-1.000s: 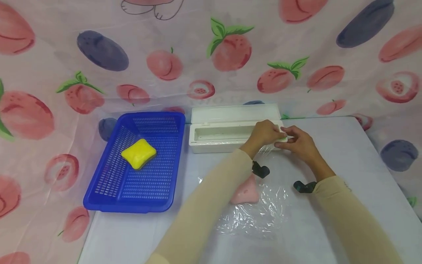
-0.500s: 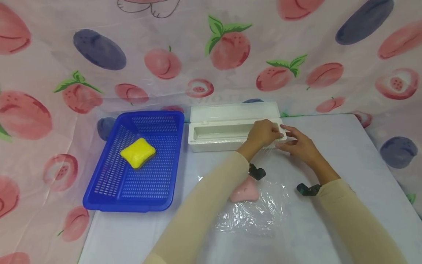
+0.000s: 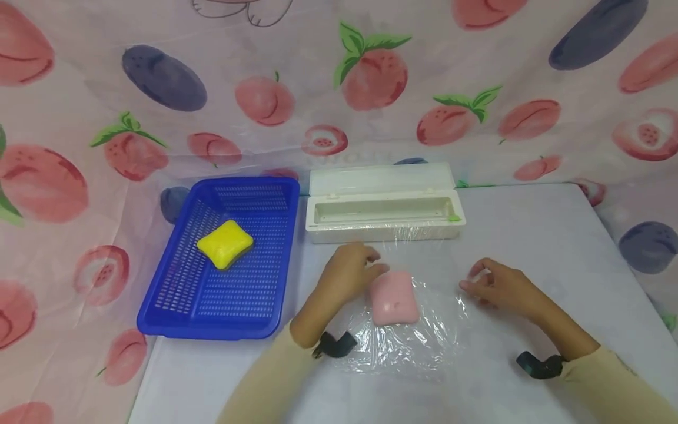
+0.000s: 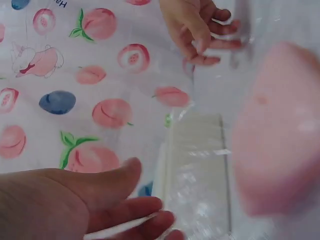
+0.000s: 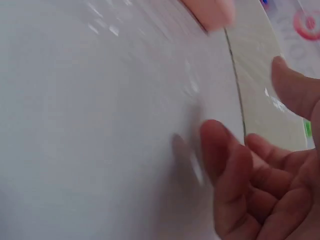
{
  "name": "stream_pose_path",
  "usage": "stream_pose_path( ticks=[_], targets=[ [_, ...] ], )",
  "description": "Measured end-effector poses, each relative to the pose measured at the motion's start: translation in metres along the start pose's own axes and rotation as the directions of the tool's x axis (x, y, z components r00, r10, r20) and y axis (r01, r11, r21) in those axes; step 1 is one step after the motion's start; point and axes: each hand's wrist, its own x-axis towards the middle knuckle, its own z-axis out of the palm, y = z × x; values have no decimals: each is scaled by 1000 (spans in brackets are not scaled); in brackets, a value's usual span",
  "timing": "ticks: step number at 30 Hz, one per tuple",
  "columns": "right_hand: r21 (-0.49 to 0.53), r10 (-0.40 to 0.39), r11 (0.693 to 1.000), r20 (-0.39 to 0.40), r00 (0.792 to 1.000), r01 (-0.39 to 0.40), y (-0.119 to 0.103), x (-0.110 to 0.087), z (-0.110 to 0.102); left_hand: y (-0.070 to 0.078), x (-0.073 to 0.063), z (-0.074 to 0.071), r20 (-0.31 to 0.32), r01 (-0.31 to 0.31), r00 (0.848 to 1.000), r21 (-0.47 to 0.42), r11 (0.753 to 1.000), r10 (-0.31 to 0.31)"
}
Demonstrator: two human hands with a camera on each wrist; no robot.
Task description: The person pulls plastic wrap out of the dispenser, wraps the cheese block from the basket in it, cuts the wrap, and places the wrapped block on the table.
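A pink, pillow-shaped block like a bar of soap lies on a sheet of clear cling film on the table. My left hand is just left of the pink bar, fingers loosely bent, nothing held. Off to the right, my right hand hovers by the film's right edge with relaxed fingers; the right wrist view shows nothing between its thumb and fingers. Behind them stands a white cling film dispenser, its lid raised. The film runs over its front, and a green slider sits at its right end.
On the left stands a blue perforated basket with a yellow pillow-shaped bar in it. A fruit-print curtain hangs behind the white-covered table. Black wrist cameras are strapped on both wrists.
Both hands have left the dispenser's right end and come nearer, the left hand moving left beside the pink bar, the right hand moving rightward. The green slider and pink bar are now uncovered.
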Motion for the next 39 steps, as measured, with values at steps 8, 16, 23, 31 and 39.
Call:
stream_pose_path(
  ticks=[8, 16, 23, 31, 39],
  targets=[
    [52, 71, 996, 111, 991, -77, 0, -37, 36, -59, -89, 29, -120, 236, 963, -68, 969, -243],
    [133, 46, 989, 167, 985, -69, 3, -43, 53, -81, -102, 43, 9, 282, 955, -330, 901, -295],
    [136, -23, 991, 125, 992, 6, 0, -48, 62, -75, -111, 53, -22, 212, 974, -243, 947, -223],
    [318, -5, 947, 148, 989, -43, 1, -52, 61, -71, -120, 55, -79, 246, 963, -126, 961, -257],
    [513, -58, 854, 256, 965, -85, 4, -52, 63, -70, -127, 56, -132, 124, 982, -95, 988, -136]
  ],
)
